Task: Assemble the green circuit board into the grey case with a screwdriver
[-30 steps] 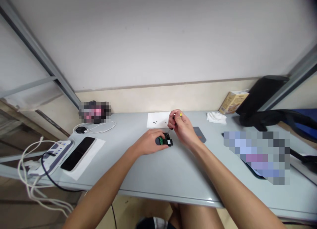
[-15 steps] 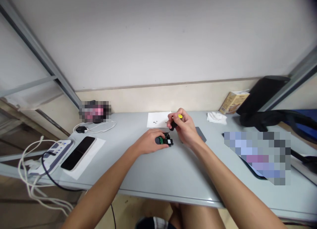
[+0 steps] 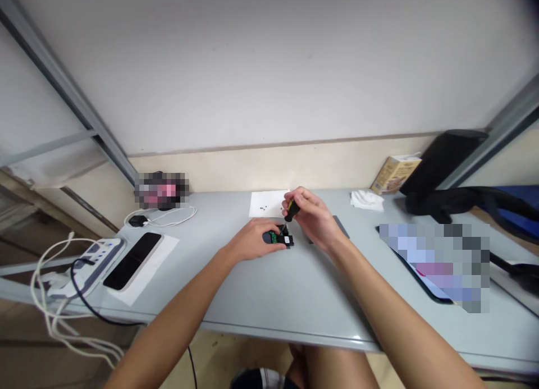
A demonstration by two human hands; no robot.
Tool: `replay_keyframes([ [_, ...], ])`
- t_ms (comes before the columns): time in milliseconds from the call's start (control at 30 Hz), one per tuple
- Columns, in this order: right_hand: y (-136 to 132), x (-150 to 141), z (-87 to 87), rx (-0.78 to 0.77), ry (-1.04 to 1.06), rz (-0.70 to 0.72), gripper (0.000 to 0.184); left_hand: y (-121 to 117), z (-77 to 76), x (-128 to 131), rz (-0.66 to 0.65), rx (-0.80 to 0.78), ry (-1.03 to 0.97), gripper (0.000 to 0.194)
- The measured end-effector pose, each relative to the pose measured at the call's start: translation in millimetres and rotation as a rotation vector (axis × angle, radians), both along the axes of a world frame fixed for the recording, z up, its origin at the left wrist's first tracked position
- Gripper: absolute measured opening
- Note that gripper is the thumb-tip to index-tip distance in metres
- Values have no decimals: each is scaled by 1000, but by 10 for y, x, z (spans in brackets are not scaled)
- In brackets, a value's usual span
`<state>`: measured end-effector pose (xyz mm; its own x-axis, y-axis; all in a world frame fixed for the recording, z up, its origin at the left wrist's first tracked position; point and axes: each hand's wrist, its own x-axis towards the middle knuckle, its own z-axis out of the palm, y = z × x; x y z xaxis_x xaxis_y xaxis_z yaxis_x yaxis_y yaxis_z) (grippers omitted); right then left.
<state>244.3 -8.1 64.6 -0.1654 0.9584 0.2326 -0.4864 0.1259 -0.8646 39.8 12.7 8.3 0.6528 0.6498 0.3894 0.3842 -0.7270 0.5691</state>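
Observation:
My left hand (image 3: 253,240) grips a small opened black device with a green circuit board (image 3: 275,237), thumb and fingers on its two sides, on the tabletop. Part of the device is hidden under the fingers. Closed around a black-and-yellow screwdriver (image 3: 291,210), my right hand (image 3: 310,214) tilts it so that its thin shaft points down into the device. Whether the tip sits in a screw is too small to tell. Just behind, a white sheet of paper (image 3: 269,198) carries several tiny dark pieces that look like screws.
A dark grey flat piece (image 3: 340,227) lies partly behind my right wrist. To the left are a phone (image 3: 133,261) on paper, a power strip (image 3: 89,266) and white cables. A crumpled tissue (image 3: 366,200), a carton (image 3: 396,174) and a blurred-out tablet-like object (image 3: 433,268) are on the right.
My right hand has turned the screwdriver: its yellow end first faced up and now the handle's side shows between the fingers. The left hand and the device stay nearly still.

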Motion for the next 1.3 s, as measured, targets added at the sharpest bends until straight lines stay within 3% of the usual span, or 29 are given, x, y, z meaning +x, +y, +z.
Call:
replay_keyframes([
  [633,39,-107,-68,21,-72,-149,53,-15,56,-2,20,73,100,21],
  [867,35,-87,-22,-30,43,-72,45,-14,37,-7,30,73,108,22],
  [967,36,-65,-27,-4,20,-107,36,-17,42,-5,29,83,100,22],
  [1300,63,-96,-65,8,18,-195,46,-36,86,-5,23,67,119,21],
])
